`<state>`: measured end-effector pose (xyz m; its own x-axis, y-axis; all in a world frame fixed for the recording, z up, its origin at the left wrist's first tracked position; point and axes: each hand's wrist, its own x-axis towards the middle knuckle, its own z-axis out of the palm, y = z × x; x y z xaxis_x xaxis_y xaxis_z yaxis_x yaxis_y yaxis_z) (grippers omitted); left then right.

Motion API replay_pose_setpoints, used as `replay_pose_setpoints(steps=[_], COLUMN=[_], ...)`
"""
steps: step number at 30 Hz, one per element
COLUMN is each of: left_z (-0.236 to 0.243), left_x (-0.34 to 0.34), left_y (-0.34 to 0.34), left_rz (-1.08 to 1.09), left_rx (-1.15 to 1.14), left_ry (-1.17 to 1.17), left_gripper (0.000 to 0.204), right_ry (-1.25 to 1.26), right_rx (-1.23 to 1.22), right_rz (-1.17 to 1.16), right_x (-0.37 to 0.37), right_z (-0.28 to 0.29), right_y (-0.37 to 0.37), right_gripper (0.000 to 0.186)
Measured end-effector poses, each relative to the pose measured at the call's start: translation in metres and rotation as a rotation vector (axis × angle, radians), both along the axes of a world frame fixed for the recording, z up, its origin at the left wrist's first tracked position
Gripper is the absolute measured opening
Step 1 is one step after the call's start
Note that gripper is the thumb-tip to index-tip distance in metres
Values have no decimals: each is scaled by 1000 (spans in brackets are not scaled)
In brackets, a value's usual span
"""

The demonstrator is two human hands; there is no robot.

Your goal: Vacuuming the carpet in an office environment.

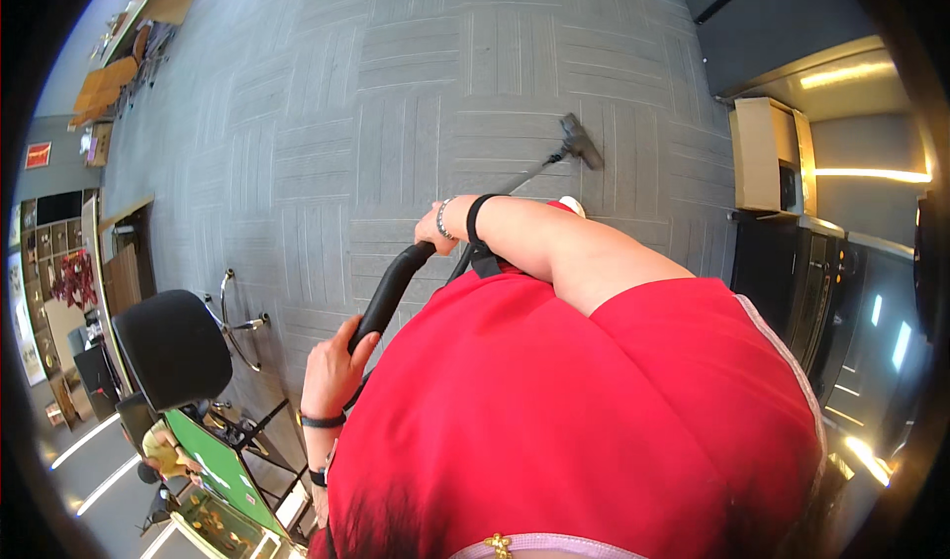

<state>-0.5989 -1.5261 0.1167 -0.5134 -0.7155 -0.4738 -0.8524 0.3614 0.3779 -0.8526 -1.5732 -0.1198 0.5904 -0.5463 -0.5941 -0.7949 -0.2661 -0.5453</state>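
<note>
A vacuum cleaner's thick black hose (pixel 393 287) runs slantwise in front of my red shirt. My left hand (pixel 338 366) is closed round its lower, nearer end. Farther up, my right hand (pixel 432 228) grips the wand where it meets the hose, my arm reaching across my body. From there the thin grey wand (pixel 529 173) slopes away to the right. At its end the dark floor head (pixel 581 141) rests on the grey carpet (pixel 416 74). My sleeve and arm hide part of the wand. The machine's body does not show.
To the left stands a black swivel chair (pixel 173 349) with chrome legs, near a green-topped table (pixel 223 470) with a person (pixel 168 450) beyond it. An open cardboard box (pixel 767 153) and black cabinets (pixel 767 267) line the right. Desks and orange-brown chairs (pixel 104 89) stand far left.
</note>
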Motion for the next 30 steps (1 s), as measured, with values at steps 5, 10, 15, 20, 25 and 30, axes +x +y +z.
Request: replay_pose_setpoints(steps=[5, 10, 15, 20, 25, 30], left_z=[-4, -1, -23, -51, -73, -67], left_x=[9, -46, -147, -281, -418, -508], left_y=[17, -17, -63, -109, -129, -137], left_rz=[114, 89, 37, -186, -570, -827], left_rx=[108, 194, 253, 314, 183, 49], left_ry=[51, 2, -27, 18, 48, -39], left_gripper=[37, 39, 38, 39, 40, 38], right_ry=[-1, 42, 103, 212, 268, 291], right_rx=[59, 55, 9, -178, -217, -238], right_rz=[235, 187, -37, -310, -596, -678], right_x=[18, -28, -141, -288, -414, -485], right_z=[3, -4, -26, -22, -33, -27], right_y=[-18, -37, -46, -22, 21, 38], right_gripper=[21, 24, 25, 27, 30, 35])
